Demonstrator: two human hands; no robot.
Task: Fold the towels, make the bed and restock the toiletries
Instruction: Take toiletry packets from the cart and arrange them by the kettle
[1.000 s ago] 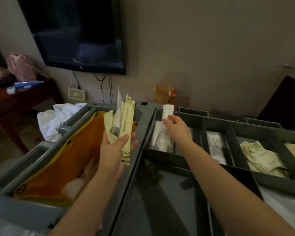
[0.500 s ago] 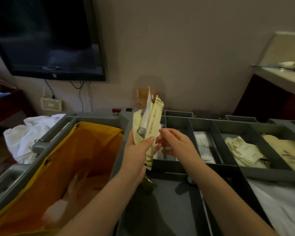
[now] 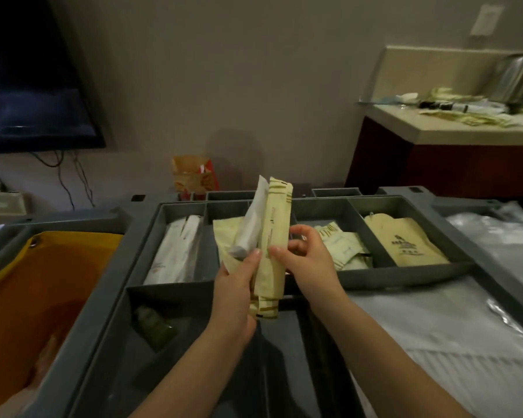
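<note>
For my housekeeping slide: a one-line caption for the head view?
Over a grey cart tray, the left hand holds a bundle of cream toiletry packets while the right hand pinches one.

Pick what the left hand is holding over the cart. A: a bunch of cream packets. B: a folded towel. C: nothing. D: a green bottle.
A: the left hand grips a bunch of cream packets upright over the tray, the right hand pinches their edge, and the green bottle lies in a front compartment.
</note>
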